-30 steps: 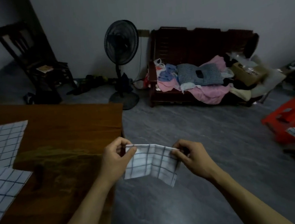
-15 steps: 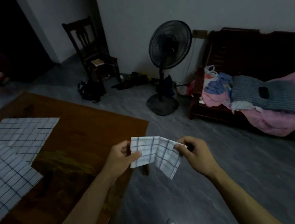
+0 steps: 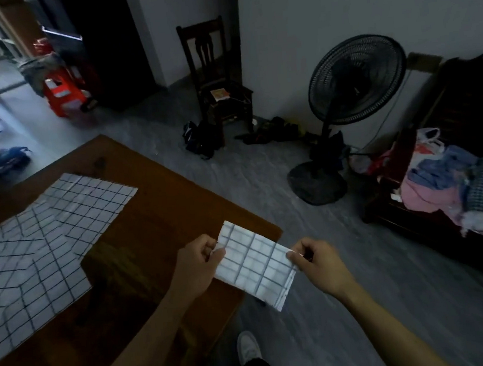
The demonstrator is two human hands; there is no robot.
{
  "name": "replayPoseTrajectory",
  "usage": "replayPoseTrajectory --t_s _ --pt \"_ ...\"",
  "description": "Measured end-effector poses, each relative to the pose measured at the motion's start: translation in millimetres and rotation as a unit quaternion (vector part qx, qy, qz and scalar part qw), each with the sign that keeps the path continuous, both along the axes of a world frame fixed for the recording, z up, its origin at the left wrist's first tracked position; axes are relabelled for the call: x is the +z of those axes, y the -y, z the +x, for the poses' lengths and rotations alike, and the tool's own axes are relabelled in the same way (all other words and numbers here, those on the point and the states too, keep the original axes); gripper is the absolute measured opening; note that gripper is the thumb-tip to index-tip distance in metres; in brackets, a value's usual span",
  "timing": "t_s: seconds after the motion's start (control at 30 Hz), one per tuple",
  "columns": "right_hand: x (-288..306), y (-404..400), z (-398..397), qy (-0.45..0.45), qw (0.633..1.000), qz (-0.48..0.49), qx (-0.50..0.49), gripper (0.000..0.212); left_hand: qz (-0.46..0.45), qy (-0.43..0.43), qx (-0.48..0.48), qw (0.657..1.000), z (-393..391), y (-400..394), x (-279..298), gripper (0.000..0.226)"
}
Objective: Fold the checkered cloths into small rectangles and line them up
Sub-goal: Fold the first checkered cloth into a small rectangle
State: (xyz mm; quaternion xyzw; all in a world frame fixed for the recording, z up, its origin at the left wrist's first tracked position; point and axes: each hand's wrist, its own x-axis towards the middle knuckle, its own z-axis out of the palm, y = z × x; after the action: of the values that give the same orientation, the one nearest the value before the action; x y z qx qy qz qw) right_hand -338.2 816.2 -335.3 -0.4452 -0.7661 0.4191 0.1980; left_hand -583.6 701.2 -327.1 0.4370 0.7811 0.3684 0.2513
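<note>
The view has swung left since a moment ago: more of the wooden counter (image 3: pixel 155 213) now shows, the chair (image 3: pixel 217 91) and the standing fan (image 3: pixel 354 85) have slid toward the right, and the bench piled with clothes (image 3: pixel 468 186) sits cut off at the right edge. The folded checkered cloth (image 3: pixel 254 265), which sagged in a crease between the hands before, is now pulled out flat and taut.

Far to the left of the hands, two unfolded checkered cloths (image 3: pixel 36 253) lie spread on the counter, overlapping one another, the farther one reaching toward the counter's middle. Between them and the left hand there is bare wood.

The left hand (image 3: pixel 199 264) hovers over the counter's near right corner, forearm reaching in from below, fingers curled with the thumb pinched down on the cloth's left edge. The folded cloth stretches from there to the right, held in the air, its left part above the counter's corner and its right part out over the grey floor (image 3: pixel 333 306), the lower right corner hanging a little lower. The right hand (image 3: pixel 319 265) is past the counter's edge, over the floor, its thumb and forefinger closed on the cloth's right edge, wrist bent slightly inward. The two hands are apart, with the cloth's width between them. Below the cloth, a white shoe (image 3: pixel 249 347) stands on the floor.
</note>
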Motion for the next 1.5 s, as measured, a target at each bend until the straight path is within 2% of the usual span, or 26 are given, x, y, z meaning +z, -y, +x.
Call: replayPoseTrajectory --t_s 0.23,0.33,0.47,0.53,0.67,0.8,0.93,1.07,1.17,1.27,1.4,1.5 --pt "-25 -49 -55 0.126 0.991 0.024 0.035 0.02 -0.04 -0.087 -0.016 0.995 -43 -42 -47 0.007" --pt "-36 -65 -72 0.174 0.983 0.033 0.048 0.019 -0.065 -0.1 -0.011 0.993 -56 -56 -63 0.011" --pt "-45 -74 -88 0.206 0.977 0.026 0.05 0.007 -0.089 -0.106 -0.003 0.99 -70 -67 -74 0.007" --pt "-52 -81 -95 0.21 0.976 0.017 0.051 0.007 -0.097 -0.101 -0.002 0.99 -78 -73 -80 0.007" --pt "-69 -95 -104 0.224 0.973 -0.011 0.061 0.005 -0.112 -0.082 -0.019 0.99 -89 -86 -91 0.019" --pt "-78 -105 -109 0.229 0.972 -0.003 0.057 0.01 -0.129 -0.074 0.012 0.989 -91 -98 -97 0.025" --pt "-84 -111 -116 0.209 0.976 -0.042 0.051 0.012 -0.119 -0.062 0.029 0.99 -90 -102 -101 0.02" --pt "-90 -117 -117 0.181 0.983 -0.021 0.03 0.011 -0.082 -0.056 0.052 0.994 -90 -106 -103 0.02" --pt "-91 -124 -116 0.154 0.988 0.009 0.024 0.019 -0.053 -0.087 0.064 0.993 -93 -107 -101 0.021" --pt "-95 -129 -116 0.177 0.979 0.039 0.093 0.021 -0.072 -0.143 0.028 0.987 -90 -104 -100 0.02" --pt "-110 -124 -116 0.228 0.946 0.085 0.215 0.05 -0.157 -0.215 -0.079 0.961 -69 -97 -104 0.039" --pt "-118 -115 -117 0.254 0.934 0.108 0.229 0.053 -0.202 -0.223 -0.13 0.945 -57 -93 -109 0.048"
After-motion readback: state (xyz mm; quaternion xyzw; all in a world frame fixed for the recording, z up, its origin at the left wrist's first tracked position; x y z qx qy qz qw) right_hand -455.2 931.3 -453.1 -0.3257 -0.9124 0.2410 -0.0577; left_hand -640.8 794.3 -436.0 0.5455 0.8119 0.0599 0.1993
